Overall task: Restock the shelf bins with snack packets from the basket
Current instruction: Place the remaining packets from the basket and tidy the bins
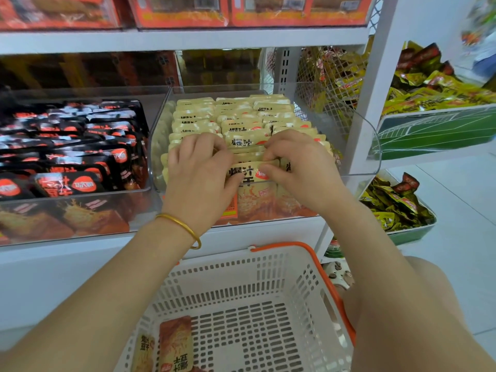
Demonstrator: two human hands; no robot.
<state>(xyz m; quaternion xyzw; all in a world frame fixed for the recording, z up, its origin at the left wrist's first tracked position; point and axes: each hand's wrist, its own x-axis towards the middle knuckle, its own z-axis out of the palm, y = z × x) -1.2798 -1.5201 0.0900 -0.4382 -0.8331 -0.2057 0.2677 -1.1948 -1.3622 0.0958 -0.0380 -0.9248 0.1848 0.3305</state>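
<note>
A clear shelf bin (359, 130) holds rows of upright yellow snack packets (241, 116). Both my hands are at its front row. My left hand (200, 170), with a gold bangle on the wrist, and my right hand (298, 162) pinch the top edge of one yellow packet (249, 171) from either side, fingers curled over the packets behind it. Below, a white basket (295, 280) with an orange handle holds a couple of yellow packets (175, 342) in its near left corner.
To the left stands a clear bin of black packets (75, 146). Orange boxes fill the shelf above (182, 9). At the right, green bins (434, 130) hold yellow-green packets. My bare knee (418, 304) is beside the basket.
</note>
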